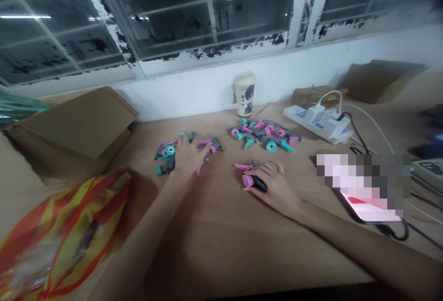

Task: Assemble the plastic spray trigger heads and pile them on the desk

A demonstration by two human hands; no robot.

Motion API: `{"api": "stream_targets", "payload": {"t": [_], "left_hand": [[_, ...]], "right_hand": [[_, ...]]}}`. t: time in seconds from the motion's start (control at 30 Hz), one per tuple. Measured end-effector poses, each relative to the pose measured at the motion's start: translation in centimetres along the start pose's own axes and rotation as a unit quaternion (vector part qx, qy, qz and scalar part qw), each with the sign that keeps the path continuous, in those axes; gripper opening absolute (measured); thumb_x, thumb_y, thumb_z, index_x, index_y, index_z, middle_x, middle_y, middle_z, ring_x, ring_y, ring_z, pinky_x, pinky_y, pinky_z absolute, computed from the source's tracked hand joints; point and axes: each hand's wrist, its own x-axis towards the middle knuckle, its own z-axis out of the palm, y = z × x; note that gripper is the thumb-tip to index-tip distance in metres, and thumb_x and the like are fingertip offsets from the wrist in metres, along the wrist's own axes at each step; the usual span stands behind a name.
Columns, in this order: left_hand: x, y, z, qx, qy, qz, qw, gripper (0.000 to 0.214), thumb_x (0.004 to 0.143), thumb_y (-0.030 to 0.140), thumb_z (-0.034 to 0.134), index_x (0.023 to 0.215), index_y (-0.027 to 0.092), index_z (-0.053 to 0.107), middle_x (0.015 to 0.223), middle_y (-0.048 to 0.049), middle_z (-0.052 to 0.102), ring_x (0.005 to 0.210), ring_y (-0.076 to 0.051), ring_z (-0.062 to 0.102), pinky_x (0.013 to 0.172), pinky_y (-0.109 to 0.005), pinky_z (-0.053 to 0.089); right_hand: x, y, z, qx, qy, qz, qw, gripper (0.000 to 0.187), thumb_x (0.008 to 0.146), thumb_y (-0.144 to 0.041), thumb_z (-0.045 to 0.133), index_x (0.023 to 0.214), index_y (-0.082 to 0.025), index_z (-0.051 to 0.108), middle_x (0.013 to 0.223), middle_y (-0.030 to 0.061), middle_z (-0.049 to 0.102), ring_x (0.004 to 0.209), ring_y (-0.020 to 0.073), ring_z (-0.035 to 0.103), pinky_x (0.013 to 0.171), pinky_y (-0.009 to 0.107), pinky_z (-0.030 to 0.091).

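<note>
My left hand [188,155] reaches out over a small pile of grey, pink and teal plastic parts [166,155], fingers spread and flat above them. My right hand [273,183] rests on the wooden table [214,231], its fingers curled round a pink and black plastic part [254,182]. A loose pink piece [242,166] lies just beyond that hand. A bigger heap of the same kind of parts [265,134] sits farther back, near the wall.
An open cardboard box [79,123] stands at the left, with a red and yellow plastic bag [58,236] in front of it. A paper cup [244,93] is by the wall. A white power strip [318,121] with cables and a phone [370,204] lie at the right.
</note>
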Motion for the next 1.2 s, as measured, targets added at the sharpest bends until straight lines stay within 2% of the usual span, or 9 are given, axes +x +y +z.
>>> {"api": "stream_targets", "payload": {"t": [0.13, 0.33, 0.43, 0.53, 0.6, 0.7, 0.83, 0.97, 1.2], "left_hand": [[0.2, 2.3, 1.5, 0.039, -0.030, 0.067, 0.997, 0.042, 0.091, 0.045, 0.038, 0.124, 0.026, 0.056, 0.144, -0.0123, 0.037, 0.131, -0.036, 0.032, 0.102, -0.062, 0.023], [-0.9, 0.8, 0.9, 0.066, -0.017, 0.084, 0.994, 0.030, 0.088, 0.023, 0.044, 0.108, 0.026, 0.067, 0.136, -0.0116, 0.047, 0.124, -0.032, 0.043, 0.106, -0.062, 0.015], [-2.0, 0.4, 0.1, 0.033, -0.002, 0.069, 0.997, 0.029, 0.085, 0.022, 0.048, 0.109, 0.023, 0.066, 0.130, -0.0126, 0.052, 0.120, -0.032, 0.045, 0.106, -0.057, 0.022], [-4.1, 1.8, -0.4, -0.074, 0.039, 0.062, 0.995, 0.029, 0.086, 0.023, 0.047, 0.109, 0.019, 0.063, 0.118, -0.0128, 0.056, 0.113, -0.028, 0.050, 0.099, -0.045, 0.036], [-5.9, 3.5, -0.7, -0.184, 0.034, 0.061, 0.980, 0.026, 0.089, 0.026, 0.044, 0.107, 0.019, 0.062, 0.107, -0.0098, 0.060, 0.105, -0.023, 0.055, 0.093, -0.038, 0.042], [-8.2, 6.0, -0.8, -0.344, -0.041, 0.035, 0.938, 0.021, 0.089, 0.031, 0.046, 0.102, 0.021, 0.060, 0.097, -0.0047, 0.063, 0.090, -0.018, 0.060, 0.082, -0.032, 0.048], [-9.0, 7.9, -0.4, -0.473, -0.116, 0.003, 0.874, 0.020, 0.085, 0.032, 0.054, 0.100, 0.020, 0.058, 0.099, -0.0045, 0.065, 0.087, -0.017, 0.062, 0.079, -0.030, 0.049], [-8.3, 8.3, 0.4, -0.535, -0.163, 0.012, 0.829, 0.025, 0.081, 0.035, 0.059, 0.101, 0.020, 0.057, 0.096, -0.0042, 0.066, 0.087, -0.017, 0.062, 0.079, -0.030, 0.048], [-7.5, 7.8, 0.8, -0.554, -0.218, 0.050, 0.802, 0.032, 0.078, 0.034, 0.063, 0.107, 0.021, 0.058, 0.086, -0.0008, 0.063, 0.080, -0.015, 0.059, 0.071, -0.027, 0.046]], "right_hand": [[0.0, -0.1, -0.1, -0.002, 0.003, 0.004, 1.000, 0.021, 0.079, -0.035, 0.064, 0.096, -0.025, 0.056, 0.096, -0.0001, 0.067, 0.097, 0.0198, 0.058, 0.103, 0.045, 0.022], [-0.1, 0.0, -0.3, 0.007, 0.000, 0.002, 1.000, 0.019, 0.081, -0.036, 0.062, 0.096, -0.025, 0.056, 0.097, -0.0005, 0.069, 0.096, 0.0195, 0.060, 0.104, 0.046, 0.019], [-0.1, 0.0, -0.4, 0.004, 0.003, 0.006, 1.000, 0.019, 0.080, -0.036, 0.062, 0.095, -0.025, 0.057, 0.097, -0.0004, 0.069, 0.097, 0.0197, 0.060, 0.104, 0.047, 0.019], [-0.1, 0.1, -0.5, 0.004, 0.012, 0.009, 1.000, 0.021, 0.080, -0.036, 0.063, 0.097, -0.025, 0.057, 0.097, -0.0007, 0.068, 0.096, 0.0192, 0.061, 0.105, 0.047, 0.018], [0.0, 0.1, -0.7, 0.005, 0.013, 0.010, 1.000, 0.021, 0.081, -0.035, 0.062, 0.099, -0.026, 0.056, 0.098, -0.0007, 0.068, 0.097, 0.0186, 0.061, 0.105, 0.046, 0.018], [0.0, 0.3, -0.8, 0.013, 0.003, 0.011, 1.000, 0.021, 0.082, -0.035, 0.061, 0.101, -0.026, 0.056, 0.097, -0.0007, 0.068, 0.097, 0.0185, 0.060, 0.105, 0.045, 0.018], [0.0, 0.4, -0.9, 0.032, -0.001, 0.007, 0.999, 0.021, 0.083, -0.036, 0.060, 0.100, -0.026, 0.057, 0.097, -0.0007, 0.069, 0.096, 0.0185, 0.060, 0.105, 0.044, 0.016], [0.1, 0.3, -1.0, 0.044, 0.004, 0.010, 0.999, 0.018, 0.082, -0.037, 0.060, 0.096, -0.026, 0.059, 0.096, -0.0011, 0.070, 0.095, 0.0175, 0.061, 0.105, 0.043, 0.016], [0.0, 0.4, -0.9, 0.031, -0.012, -0.007, 0.999, 0.022, 0.082, -0.037, 0.061, 0.102, -0.029, 0.062, 0.095, -0.0029, 0.070, 0.096, 0.0155, 0.060, 0.105, 0.042, 0.014]]}}
